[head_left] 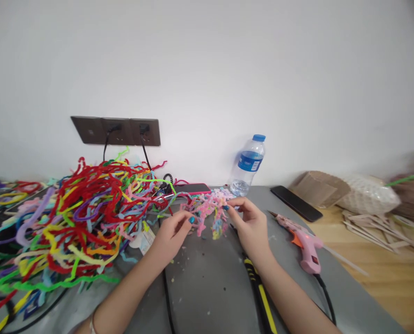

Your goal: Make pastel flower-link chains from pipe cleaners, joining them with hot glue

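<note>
Grey tabletop [207, 287] at frame centre: left hand [170, 234] and right hand [250, 222], fingers pinched shut on pastel pipe-cleaner cluster [210, 208]; pink glue gun [306, 248] noted lower right.

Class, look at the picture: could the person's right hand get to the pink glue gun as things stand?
Probably yes: the right hand holds the pastel pipe-cleaner piece, and the glue gun lies beside it on bare grey mat.

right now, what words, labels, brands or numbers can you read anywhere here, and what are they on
Nothing can be read for certain.
Blue label on the clear plastic water bottle: white marks, too blurred to read.
Small white packet beside the left hand: print too small to read.
Pink hot glue gun, black phone, dark wall sockets: no text visible.
</note>
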`<action>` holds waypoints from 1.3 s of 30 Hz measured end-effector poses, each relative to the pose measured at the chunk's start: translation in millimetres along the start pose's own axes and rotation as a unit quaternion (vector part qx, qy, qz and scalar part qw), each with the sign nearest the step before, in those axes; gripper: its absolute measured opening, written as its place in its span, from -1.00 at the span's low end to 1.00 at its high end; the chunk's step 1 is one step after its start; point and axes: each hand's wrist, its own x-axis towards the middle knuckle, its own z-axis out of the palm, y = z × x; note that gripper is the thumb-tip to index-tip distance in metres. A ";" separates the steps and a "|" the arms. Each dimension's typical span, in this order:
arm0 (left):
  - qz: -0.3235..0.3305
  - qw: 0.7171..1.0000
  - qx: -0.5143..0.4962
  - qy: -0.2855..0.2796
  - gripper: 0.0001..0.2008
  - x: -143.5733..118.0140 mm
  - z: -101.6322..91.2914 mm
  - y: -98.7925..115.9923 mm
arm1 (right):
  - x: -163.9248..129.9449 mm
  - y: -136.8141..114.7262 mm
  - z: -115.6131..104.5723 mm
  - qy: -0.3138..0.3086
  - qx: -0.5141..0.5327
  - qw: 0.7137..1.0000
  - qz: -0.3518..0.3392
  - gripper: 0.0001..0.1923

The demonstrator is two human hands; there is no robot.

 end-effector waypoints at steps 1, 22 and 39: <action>0.000 1.000 -0.003 -0.006 -0.73 0.1 1.4 0.3 | -0.1 -0.9 -0.1 0.007 -0.003 1.000 -0.004 -0.91; -0.010 1.000 0.022 0.004 -0.82 0.7 6.0 3.2 | -6.1 -7.9 -1.1 0.022 -0.035 0.997 -0.058 -0.91; -0.020 0.999 0.025 0.018 -0.76 0.2 6.7 0.2 | -6.6 -9.5 -0.7 0.013 -0.014 0.996 -0.084 -0.94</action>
